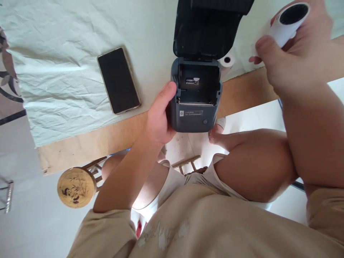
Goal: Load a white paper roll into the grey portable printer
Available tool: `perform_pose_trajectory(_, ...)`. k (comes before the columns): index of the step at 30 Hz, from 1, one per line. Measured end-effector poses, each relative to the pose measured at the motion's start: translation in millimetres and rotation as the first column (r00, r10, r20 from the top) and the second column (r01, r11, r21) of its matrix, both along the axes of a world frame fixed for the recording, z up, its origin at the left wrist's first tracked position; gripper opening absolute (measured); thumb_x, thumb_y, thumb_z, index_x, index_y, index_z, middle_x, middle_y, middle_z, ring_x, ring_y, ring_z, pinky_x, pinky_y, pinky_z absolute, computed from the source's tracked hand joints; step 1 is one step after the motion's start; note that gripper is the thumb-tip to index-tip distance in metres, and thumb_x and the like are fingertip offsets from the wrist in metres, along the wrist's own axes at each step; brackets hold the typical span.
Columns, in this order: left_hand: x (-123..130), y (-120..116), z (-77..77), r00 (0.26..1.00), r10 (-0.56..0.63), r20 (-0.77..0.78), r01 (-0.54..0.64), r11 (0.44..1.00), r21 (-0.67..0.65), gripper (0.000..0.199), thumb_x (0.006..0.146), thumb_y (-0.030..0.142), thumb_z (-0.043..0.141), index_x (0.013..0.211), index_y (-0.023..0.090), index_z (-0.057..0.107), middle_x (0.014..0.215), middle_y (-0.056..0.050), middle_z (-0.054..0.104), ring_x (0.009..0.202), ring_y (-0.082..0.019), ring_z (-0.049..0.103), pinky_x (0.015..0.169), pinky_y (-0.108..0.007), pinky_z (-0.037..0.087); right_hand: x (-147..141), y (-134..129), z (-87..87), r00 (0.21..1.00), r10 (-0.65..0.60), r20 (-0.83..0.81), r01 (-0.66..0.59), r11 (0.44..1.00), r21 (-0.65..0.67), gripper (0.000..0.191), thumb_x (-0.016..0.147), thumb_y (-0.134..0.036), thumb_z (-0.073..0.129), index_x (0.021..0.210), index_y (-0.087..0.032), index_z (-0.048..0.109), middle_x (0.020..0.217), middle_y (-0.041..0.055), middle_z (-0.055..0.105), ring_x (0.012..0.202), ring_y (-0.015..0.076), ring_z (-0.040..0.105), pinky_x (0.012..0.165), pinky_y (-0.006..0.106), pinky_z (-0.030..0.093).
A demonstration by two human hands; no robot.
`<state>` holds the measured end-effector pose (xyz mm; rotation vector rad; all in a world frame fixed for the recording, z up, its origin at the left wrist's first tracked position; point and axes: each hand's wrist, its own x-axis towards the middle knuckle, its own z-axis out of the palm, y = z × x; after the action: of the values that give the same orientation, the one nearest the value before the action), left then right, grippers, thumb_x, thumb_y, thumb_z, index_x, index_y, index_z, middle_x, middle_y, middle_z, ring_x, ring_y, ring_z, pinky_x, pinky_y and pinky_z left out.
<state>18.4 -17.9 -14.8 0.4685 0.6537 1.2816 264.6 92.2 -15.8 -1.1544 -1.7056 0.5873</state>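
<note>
My left hand (160, 114) grips the left side of a dark grey portable label printer (190, 120), thumb on its edge. The printer's black lid (206, 32) is swung up, and its paper bay shows a small printed sticker and no roll. Off to the right, my right hand (290, 57) is closed around a white paper roll (287, 27) with a dark hollow core facing up. Behind the printer's right side, a second white roll (226, 64) lies on the cloth, partly hidden by the printer.
A smartphone (119, 80) with a dark screen lies left of the printer on the pale green cloth (64, 71). The table's bare wooden edge (94, 134) runs in front of me. A round wooden stool (76, 187) stands on the floor at lower left.
</note>
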Motion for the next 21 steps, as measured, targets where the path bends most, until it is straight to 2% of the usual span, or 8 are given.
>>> perform_pose_trajectory(6,0,1,1.5,0.995,0.064,-0.074,-0.070,0.994,-0.083,0.043,0.106,0.038,0.039,0.097,0.015,0.074,0.093,-0.003,0.077,0.096,-0.020,0.076,0.088,-0.031,0.060,3,-7,6.3,0.869,-0.128,0.477,0.269,0.932,-0.241,0.046,0.066,-0.030,0.080,0.109,-0.033,0.061,0.112,0.0006,0.070,0.102,0.0210,0.064,0.097,0.045,0.050)
perform_pose_trajectory(7,-1,1,1.0,0.993,0.077,-0.089,-0.086,0.991,-0.100,0.041,0.106,0.038,0.040,0.099,0.016,0.074,0.095,-0.004,0.076,0.104,-0.022,0.075,0.091,-0.032,0.060,2,-10,8.6,0.864,-0.116,0.490,0.245,0.947,-0.208,0.051,0.068,-0.029,0.078,0.115,-0.034,0.060,0.116,0.0011,0.070,0.109,0.0224,0.064,0.101,0.046,0.049)
perform_pose_trajectory(9,-4,1,0.0,0.990,0.081,-0.115,-0.095,0.988,-0.124,0.040,0.105,0.039,0.041,0.101,0.017,0.074,0.099,-0.005,0.076,0.119,-0.027,0.070,0.095,-0.035,0.059,-2,-18,12.9,0.888,-0.100,0.448,0.106,0.994,0.012,0.054,0.072,-0.026,0.072,0.124,-0.031,0.059,0.125,0.0037,0.067,0.119,0.0234,0.064,0.105,0.045,0.049)
perform_pose_trajectory(11,-5,2,-0.4,0.990,0.060,-0.129,-0.077,0.988,-0.131,0.039,0.103,0.043,0.043,0.102,0.019,0.073,0.101,-0.006,0.077,0.126,-0.030,0.067,0.098,-0.037,0.059,-9,-29,15.6,0.931,-0.068,0.360,-0.028,0.967,0.254,0.051,0.075,-0.020,0.064,0.125,-0.026,0.061,0.122,0.0071,0.067,0.117,0.0228,0.066,0.099,0.039,0.051)
perform_pose_trajectory(12,-6,2,-0.3,0.990,0.043,-0.135,-0.061,0.990,-0.130,0.039,0.103,0.046,0.044,0.102,0.020,0.073,0.102,-0.006,0.077,0.128,-0.030,0.066,0.099,-0.038,0.058,-14,-34,15.9,0.941,-0.049,0.335,-0.057,0.953,0.298,0.050,0.075,-0.018,0.062,0.125,-0.023,0.062,0.119,0.0084,0.068,0.111,0.0224,0.068,0.093,0.037,0.053)
perform_pose_trajectory(14,-6,2,0.5,0.987,0.027,-0.159,-0.048,0.990,-0.129,0.038,0.101,0.049,0.047,0.103,0.021,0.073,0.103,-0.006,0.077,0.129,-0.031,0.065,0.100,-0.039,0.058,-26,-42,14.1,0.930,-0.006,0.367,-0.081,0.971,0.223,0.050,0.077,-0.019,0.064,0.127,-0.021,0.061,0.119,0.0108,0.068,0.105,0.0224,0.069,0.083,0.035,0.053)
perform_pose_trajectory(18,-6,2,1.8,0.975,0.059,-0.214,-0.088,0.987,-0.131,0.035,0.100,0.049,0.049,0.101,0.022,0.073,0.105,-0.005,0.077,0.132,-0.032,0.063,0.099,-0.039,0.058,-50,-44,5.7,0.825,0.090,0.558,-0.063,0.996,-0.067,0.049,0.082,-0.025,0.067,0.130,-0.025,0.057,0.130,0.0130,0.058,0.109,0.0217,0.063,0.086,0.035,0.055)
perform_pose_trajectory(21,-7,2,0.0,0.982,0.038,-0.186,-0.063,0.990,-0.127,0.035,0.100,0.048,0.050,0.101,0.023,0.074,0.106,-0.005,0.077,0.131,-0.032,0.063,0.100,-0.039,0.058,-59,-40,1.6,0.812,0.094,0.576,-0.043,0.994,-0.101,0.045,0.084,-0.016,0.061,0.127,-0.026,0.058,0.121,0.0110,0.058,0.109,0.0197,0.061,0.089,0.033,0.054)
